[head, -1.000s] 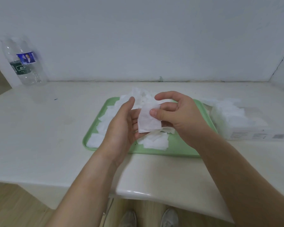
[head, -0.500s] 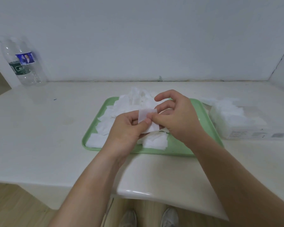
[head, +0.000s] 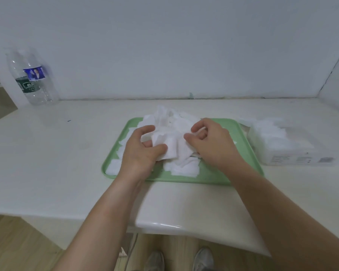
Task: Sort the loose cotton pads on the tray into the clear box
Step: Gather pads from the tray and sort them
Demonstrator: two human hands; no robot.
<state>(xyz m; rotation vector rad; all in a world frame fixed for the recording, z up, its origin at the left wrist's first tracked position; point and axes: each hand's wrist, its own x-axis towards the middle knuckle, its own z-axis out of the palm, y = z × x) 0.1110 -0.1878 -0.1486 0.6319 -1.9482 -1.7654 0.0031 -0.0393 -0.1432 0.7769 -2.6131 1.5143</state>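
Observation:
A green tray (head: 213,175) lies on the white counter with a loose heap of white cotton pads (head: 170,119) on it. My left hand (head: 141,153) is over the tray's left half and grips a small stack of cotton pads (head: 171,150), thumb on top and fingers curled behind. My right hand (head: 211,142) hovers over the heap to the right of that stack. Its fingers are loosely curled, its thumb tip touches a pad, and nothing sits between thumb and forefinger. The clear box (head: 294,156), part filled with pads, stands just right of the tray.
A clear plastic water bottle (head: 33,79) stands at the far left against the wall. The counter (head: 57,153) ends in a rounded front edge near my body, with my shoes and the wooden floor below. Walls close off the back and the right corner.
My right hand has let go of the pad it laid into my left hand and moved back over the heap. Both hands have dropped lower onto the tray.

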